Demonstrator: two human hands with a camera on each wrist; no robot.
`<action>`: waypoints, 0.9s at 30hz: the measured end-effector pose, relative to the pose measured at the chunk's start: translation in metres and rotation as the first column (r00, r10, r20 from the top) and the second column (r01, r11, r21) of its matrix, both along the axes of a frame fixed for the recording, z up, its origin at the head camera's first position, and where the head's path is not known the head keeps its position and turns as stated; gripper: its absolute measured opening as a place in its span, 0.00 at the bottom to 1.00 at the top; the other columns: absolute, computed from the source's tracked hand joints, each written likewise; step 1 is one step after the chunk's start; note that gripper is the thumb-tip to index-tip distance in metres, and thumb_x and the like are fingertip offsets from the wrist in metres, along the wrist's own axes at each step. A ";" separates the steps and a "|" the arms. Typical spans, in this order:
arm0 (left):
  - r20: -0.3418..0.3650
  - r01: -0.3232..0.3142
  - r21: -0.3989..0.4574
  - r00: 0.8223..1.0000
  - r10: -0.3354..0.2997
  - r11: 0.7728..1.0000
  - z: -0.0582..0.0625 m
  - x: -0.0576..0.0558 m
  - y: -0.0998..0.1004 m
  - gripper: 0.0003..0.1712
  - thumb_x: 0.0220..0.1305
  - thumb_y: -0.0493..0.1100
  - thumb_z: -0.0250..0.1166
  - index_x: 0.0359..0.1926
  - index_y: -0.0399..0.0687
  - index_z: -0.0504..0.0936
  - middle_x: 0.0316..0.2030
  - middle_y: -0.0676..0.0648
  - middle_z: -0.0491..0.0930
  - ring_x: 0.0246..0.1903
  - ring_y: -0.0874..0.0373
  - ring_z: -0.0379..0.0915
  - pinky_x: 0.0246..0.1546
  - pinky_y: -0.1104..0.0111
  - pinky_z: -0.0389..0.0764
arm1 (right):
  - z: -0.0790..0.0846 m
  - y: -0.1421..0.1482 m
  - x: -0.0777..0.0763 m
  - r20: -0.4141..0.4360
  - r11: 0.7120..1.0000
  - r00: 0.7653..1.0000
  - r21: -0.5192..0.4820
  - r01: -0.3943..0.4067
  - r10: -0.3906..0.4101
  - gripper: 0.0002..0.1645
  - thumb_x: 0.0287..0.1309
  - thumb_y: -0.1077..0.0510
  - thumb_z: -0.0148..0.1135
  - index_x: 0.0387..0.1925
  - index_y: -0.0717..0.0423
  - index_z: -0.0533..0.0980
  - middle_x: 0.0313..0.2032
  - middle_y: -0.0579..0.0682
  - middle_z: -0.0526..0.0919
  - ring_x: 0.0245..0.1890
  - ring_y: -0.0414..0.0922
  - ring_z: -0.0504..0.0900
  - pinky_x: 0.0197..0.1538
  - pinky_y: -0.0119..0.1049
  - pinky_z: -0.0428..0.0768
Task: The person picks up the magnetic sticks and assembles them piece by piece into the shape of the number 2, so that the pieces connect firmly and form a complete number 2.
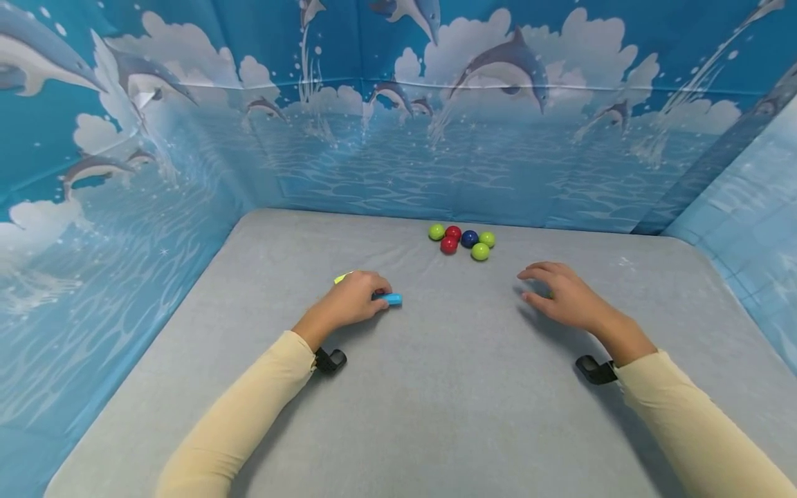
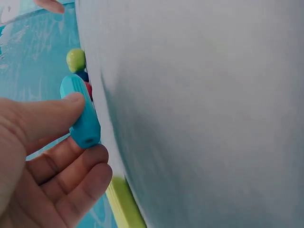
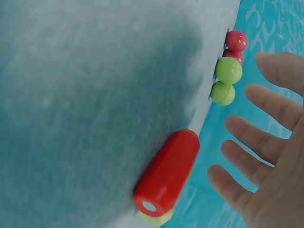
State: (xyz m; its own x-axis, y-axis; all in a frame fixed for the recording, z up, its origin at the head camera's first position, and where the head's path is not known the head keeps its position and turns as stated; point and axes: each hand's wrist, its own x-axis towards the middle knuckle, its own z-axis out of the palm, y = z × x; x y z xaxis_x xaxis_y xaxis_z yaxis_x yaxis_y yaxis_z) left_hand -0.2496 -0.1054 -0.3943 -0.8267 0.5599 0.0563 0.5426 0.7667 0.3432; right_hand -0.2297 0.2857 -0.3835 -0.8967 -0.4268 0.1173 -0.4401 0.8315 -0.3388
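Note:
My left hand (image 1: pixel 356 297) pinches a short light-blue ribbed stick (image 2: pixel 80 111) between thumb and fingers, just above the grey table. The stick looks like a chunky highlighter, with a small hole in the end that shows. Close beside that hand lies a yellow-green bar (image 2: pixel 124 204), partly covered by it in the head view. To the right, my right hand (image 1: pixel 569 301) hovers with fingers spread and holds nothing. By it lies a red stick (image 3: pixel 168 173) with a pale round end, in the right wrist view. A yellow-green thing (image 3: pixel 159 217) shows partly behind the red stick.
Toward the back of the grey table (image 1: pixel 436 401) sits a cluster of shiny balls: two red balls (image 1: pixel 449 245), a dark blue ball (image 1: pixel 470 239) and several green balls (image 1: pixel 480 252). A dolphin-print curtain (image 1: pixel 398 159) hangs along the back and sides.

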 end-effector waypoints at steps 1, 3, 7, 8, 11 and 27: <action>0.019 0.000 0.009 1.000 0.000 1.000 0.000 -0.003 0.006 0.08 0.65 0.42 0.67 0.44 0.49 0.87 0.39 0.50 0.85 0.36 0.59 0.74 0.43 0.64 0.77 | -0.001 0.000 -0.001 0.004 1.000 1.000 -0.001 0.003 -0.003 0.22 0.65 0.58 0.61 0.58 0.63 0.76 0.60 0.68 0.75 0.63 0.67 0.68 0.64 0.67 0.64; 0.057 0.001 0.026 0.998 -0.003 1.000 -0.001 -0.010 0.018 0.08 0.65 0.43 0.67 0.45 0.50 0.87 0.40 0.50 0.85 0.38 0.59 0.75 0.43 0.65 0.78 | -0.003 -0.001 -0.002 0.004 1.000 1.000 -0.005 0.004 -0.004 0.22 0.65 0.58 0.61 0.57 0.63 0.77 0.60 0.68 0.75 0.63 0.67 0.68 0.63 0.67 0.65; 0.123 -0.026 0.061 0.992 0.018 0.998 -0.001 -0.022 0.044 0.11 0.65 0.44 0.67 0.48 0.49 0.87 0.43 0.49 0.86 0.43 0.58 0.78 0.49 0.64 0.79 | -0.007 -0.003 -0.006 -0.008 1.000 1.000 -0.013 -0.005 0.005 0.22 0.65 0.58 0.62 0.57 0.63 0.77 0.59 0.68 0.76 0.62 0.67 0.70 0.63 0.67 0.66; 0.132 -0.032 0.068 0.991 0.022 0.997 -0.001 -0.025 0.050 0.12 0.65 0.44 0.67 0.49 0.49 0.86 0.44 0.49 0.86 0.45 0.58 0.79 0.50 0.63 0.79 | -0.008 -0.004 -0.007 -0.012 1.000 1.000 -0.015 -0.009 0.009 0.22 0.64 0.58 0.62 0.57 0.63 0.77 0.59 0.68 0.77 0.62 0.67 0.71 0.63 0.66 0.67; 0.150 -0.046 0.086 0.988 0.032 0.995 0.000 -0.033 0.068 0.14 0.65 0.44 0.67 0.51 0.48 0.86 0.46 0.48 0.86 0.48 0.57 0.79 0.52 0.63 0.79 | -0.008 -0.006 -0.010 -0.013 1.000 1.000 -0.018 -0.020 0.020 0.21 0.64 0.58 0.62 0.57 0.63 0.77 0.59 0.68 0.77 0.62 0.66 0.72 0.63 0.66 0.67; 0.261 -0.104 0.203 0.964 0.048 0.974 -0.012 -0.056 0.112 0.10 0.60 0.43 0.72 0.43 0.50 0.89 0.41 0.51 0.88 0.44 0.60 0.80 0.41 0.74 0.79 | -0.008 -0.005 -0.019 0.076 1.000 0.997 -0.004 -0.007 0.007 0.23 0.66 0.58 0.61 0.59 0.63 0.76 0.61 0.68 0.75 0.64 0.67 0.69 0.65 0.66 0.65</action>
